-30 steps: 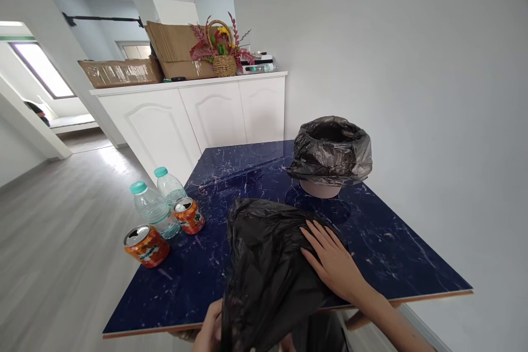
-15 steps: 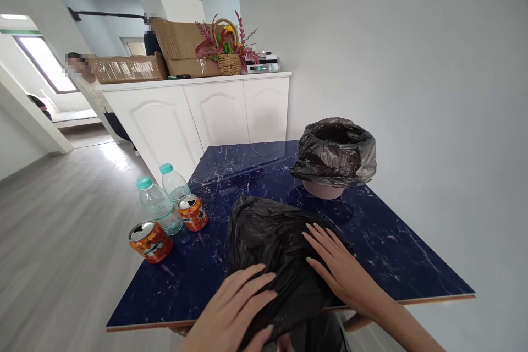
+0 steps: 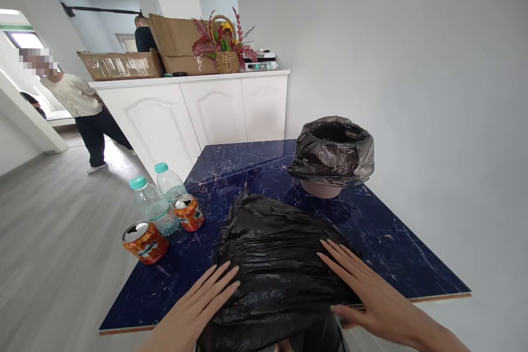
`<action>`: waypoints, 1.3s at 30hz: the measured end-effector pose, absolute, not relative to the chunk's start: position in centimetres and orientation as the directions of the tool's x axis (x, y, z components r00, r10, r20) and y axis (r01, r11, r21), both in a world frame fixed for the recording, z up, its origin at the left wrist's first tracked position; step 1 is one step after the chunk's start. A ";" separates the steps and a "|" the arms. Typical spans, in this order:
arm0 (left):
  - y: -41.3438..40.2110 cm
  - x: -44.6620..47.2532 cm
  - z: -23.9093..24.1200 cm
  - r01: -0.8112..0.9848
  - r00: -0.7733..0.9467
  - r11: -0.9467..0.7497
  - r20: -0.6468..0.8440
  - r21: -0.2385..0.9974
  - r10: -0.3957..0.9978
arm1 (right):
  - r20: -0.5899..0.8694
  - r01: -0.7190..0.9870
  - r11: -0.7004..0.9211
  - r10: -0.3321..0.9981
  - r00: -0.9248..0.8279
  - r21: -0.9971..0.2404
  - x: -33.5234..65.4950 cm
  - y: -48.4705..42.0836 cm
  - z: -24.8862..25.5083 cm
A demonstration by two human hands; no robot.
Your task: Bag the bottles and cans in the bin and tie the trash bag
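A black plastic bag (image 3: 280, 264) lies spread over the near edge of the blue marbled table (image 3: 396, 253), part of it hanging down toward me. On the bag's left side my left hand (image 3: 202, 297) rests flat, fingers stretched out. My right hand (image 3: 355, 280) presses on its right side, fingers extended and thumb apart. Behind the bag stands a small pinkish bin (image 3: 324, 189), lined with another dark bag (image 3: 330, 159) folded over its rim. Neither hand grips anything.
At the table's left stand two orange drink cans (image 3: 145, 242) and two clear bottles with teal caps (image 3: 154, 206). A white cabinet (image 3: 223, 110) behind carries cardboard boxes (image 3: 181, 47) and a flower basket (image 3: 226, 60). A person (image 3: 78, 102) stands at far left, another (image 3: 144, 36) behind the boxes.
My hands have moved apart, the left leftward and the right rightward, and the bag lies wider and flatter. The person at far left has stepped further into view.
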State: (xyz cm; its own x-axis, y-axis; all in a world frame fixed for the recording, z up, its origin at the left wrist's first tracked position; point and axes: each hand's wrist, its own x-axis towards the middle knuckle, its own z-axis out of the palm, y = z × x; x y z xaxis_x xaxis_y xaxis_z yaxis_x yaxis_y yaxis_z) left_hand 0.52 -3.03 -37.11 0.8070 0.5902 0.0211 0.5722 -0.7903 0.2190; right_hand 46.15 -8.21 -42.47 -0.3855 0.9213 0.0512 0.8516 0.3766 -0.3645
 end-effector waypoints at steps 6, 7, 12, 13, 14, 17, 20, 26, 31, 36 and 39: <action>-3.3 -0.4 -39.0 0.569 0.799 -0.765 0.018 0.301 0.601 | 0.095 0.845 0.409 0.911 -0.402 -0.346 46.2 -8.3 -44.1; -3.1 -0.3 -39.1 0.541 0.809 -0.772 0.047 0.334 0.586 | 0.099 0.852 0.400 0.915 -0.391 -0.336 46.1 -8.3 -44.2; -2.2 2.0 -36.6 0.539 0.649 -0.620 0.187 0.571 0.737 | 0.123 0.871 0.395 0.919 -0.375 -0.293 45.7 -8.7 -44.2; -1.7 2.8 -35.7 0.573 0.588 -0.572 0.193 0.586 0.786 | 0.128 0.870 0.399 0.917 -0.378 -0.291 45.7 -8.7 -44.0; -1.0 3.7 -34.9 0.616 0.533 -0.537 0.197 0.577 0.823 | 0.129 0.868 0.401 0.916 -0.380 -0.293 45.8 -8.6 -43.8; 2.6 6.1 -32.7 0.797 0.410 -0.477 0.248 0.370 0.877 | 0.132 0.860 0.387 0.922 -0.364 -0.332 45.8 -7.6 -43.0; 6.6 7.7 -31.4 0.890 0.371 -0.424 0.271 0.170 0.888 | 0.164 0.842 0.300 0.954 -0.252 -0.449 45.6 -5.7 -42.5; 7.6 11.5 -31.3 0.721 0.633 -0.693 0.407 -0.001 0.658 | 0.363 0.867 0.179 0.932 0.002 -0.464 43.2 -2.7 -41.1; 6.3 15.4 -35.6 0.519 0.821 -0.854 0.295 -0.027 0.490 | 0.461 0.876 0.415 0.845 -0.271 -0.245 39.2 -1.3 -40.1; 8.3 13.8 -40.2 0.602 0.773 -0.794 0.191 0.078 0.605 | 0.289 0.894 0.396 0.898 -0.331 -0.208 40.1 1.2 -43.1; 9.3 10.7 -41.2 0.634 0.745 -0.768 0.193 0.091 0.638 | 0.250 0.898 0.381 0.912 -0.326 -0.219 42.5 2.0 -44.6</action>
